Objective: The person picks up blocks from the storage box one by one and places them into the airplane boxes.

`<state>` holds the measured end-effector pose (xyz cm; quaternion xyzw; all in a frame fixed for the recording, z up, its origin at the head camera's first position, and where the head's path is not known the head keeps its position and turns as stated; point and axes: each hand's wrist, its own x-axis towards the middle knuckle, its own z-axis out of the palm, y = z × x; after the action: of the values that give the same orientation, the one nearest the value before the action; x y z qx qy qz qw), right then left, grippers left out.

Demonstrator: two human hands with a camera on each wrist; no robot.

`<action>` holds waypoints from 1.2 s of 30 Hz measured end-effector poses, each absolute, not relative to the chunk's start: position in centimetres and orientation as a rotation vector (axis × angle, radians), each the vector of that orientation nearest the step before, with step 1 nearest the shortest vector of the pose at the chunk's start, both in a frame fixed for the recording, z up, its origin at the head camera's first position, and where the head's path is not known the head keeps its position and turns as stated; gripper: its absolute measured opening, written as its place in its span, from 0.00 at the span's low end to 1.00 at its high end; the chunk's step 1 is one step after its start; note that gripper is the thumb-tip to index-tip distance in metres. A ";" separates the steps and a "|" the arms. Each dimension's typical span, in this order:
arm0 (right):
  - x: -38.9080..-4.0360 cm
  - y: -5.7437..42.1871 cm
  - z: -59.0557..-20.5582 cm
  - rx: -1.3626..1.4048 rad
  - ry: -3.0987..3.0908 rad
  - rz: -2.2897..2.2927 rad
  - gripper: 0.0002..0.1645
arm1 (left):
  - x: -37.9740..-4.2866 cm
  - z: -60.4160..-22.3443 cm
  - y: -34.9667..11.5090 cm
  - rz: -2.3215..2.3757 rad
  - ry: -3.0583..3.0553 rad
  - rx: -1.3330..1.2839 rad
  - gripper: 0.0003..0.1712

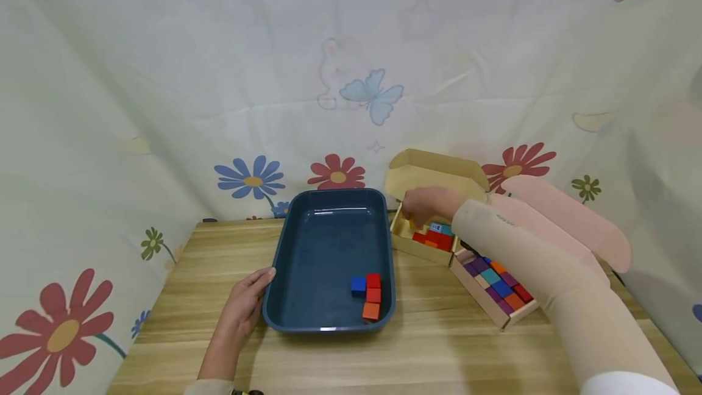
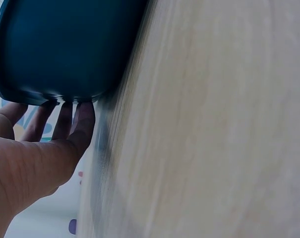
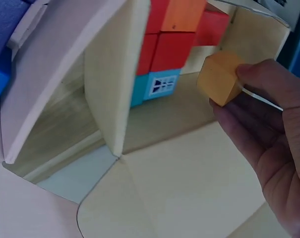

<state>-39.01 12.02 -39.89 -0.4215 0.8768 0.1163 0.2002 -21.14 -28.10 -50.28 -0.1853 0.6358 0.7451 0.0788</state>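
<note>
In the head view my right hand (image 1: 428, 203) is over the open yellow cardboard box (image 1: 419, 250). My thumb and fingers pinch a yellow-orange wooden cube (image 3: 219, 77), lifted inside this box in the right wrist view. Several red blocks (image 3: 173, 51), an orange one and a teal block with a printed window (image 3: 163, 84) sit beside it. My left hand (image 1: 245, 300) holds the left side of a dark blue tray (image 1: 272, 297), thumb at the rim, fingertips against the outer wall (image 2: 65, 54). A blue cube (image 1: 358, 286), red cubes (image 1: 373, 288) and an orange-red cube (image 1: 371, 311) lie in the tray.
Right of the yellow box stands an open pink box (image 1: 482, 297) with several coloured blocks, its lid (image 1: 567, 224) folded back. My right forearm (image 1: 526, 267) passes over it. Behind the wooden table (image 1: 219, 249) hangs a flowered cloth (image 1: 263, 127).
</note>
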 end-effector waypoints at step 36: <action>-35.7 11.6 -36.8 -1.383 2.710 0.208 0.25 | -21.3 -50.1 -28.1 2.265 1.873 -0.542 0.29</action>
<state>-35.68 11.60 -36.80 -0.4532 0.8876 0.0683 0.0460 -21.31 -28.13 -50.07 -0.1808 0.6250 0.7556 0.0763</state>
